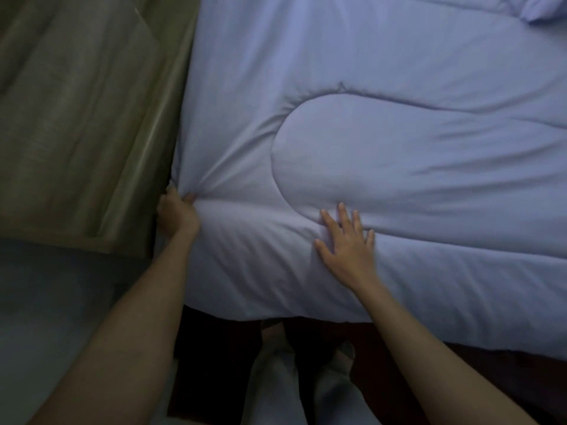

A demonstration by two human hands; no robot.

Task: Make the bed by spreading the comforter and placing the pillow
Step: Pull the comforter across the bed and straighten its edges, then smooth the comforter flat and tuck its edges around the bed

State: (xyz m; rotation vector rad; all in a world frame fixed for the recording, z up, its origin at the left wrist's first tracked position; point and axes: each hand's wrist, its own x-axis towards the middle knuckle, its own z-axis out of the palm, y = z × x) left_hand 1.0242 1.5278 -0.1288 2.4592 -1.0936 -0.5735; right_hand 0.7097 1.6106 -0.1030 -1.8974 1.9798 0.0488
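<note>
A pale blue quilted comforter (383, 133) covers the bed and fills most of the view; its near edge hangs over the bed's side. My left hand (176, 211) is closed on the comforter's left corner, where the fabric bunches into folds next to the wooden board. My right hand (348, 240) lies flat on the comforter with fingers spread, close to the near edge, below a curved stitched seam. A pillow (544, 7) in the same blue peeks in at the top right corner, mostly cut off.
A brown wooden board (76, 118) stands against the bed's left side. Grey-blue floor (55, 302) lies below it. My legs and feet (285, 378) stand by the dark bed base (475, 378) under the overhang.
</note>
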